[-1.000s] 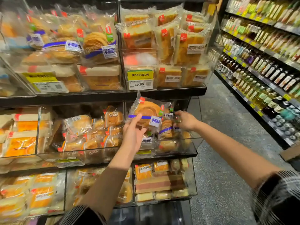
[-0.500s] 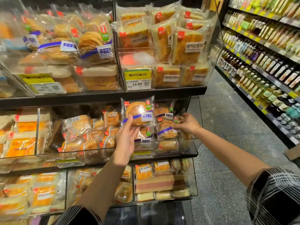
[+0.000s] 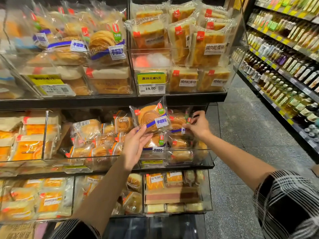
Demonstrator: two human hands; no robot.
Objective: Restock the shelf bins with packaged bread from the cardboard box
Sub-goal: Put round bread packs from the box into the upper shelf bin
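The round swirled bread in a clear crinkly wrapper with a blue band [image 3: 151,119], above the clear acrylic shelf bin [image 3: 198,152], looks light, soft, slippery; best held by its edges. The left hand [image 3: 136,144] pinches its lower edge; the right hand [image 3: 198,125] pinches a neighbouring packet [image 3: 177,123].

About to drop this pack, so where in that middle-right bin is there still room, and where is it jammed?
Room shows only up top: the dark gap under the upper shelf, above the packs the right hand pinches. The left hand holds the swirl bread pack there. Lower down, the clear bin is packed to its front wall.
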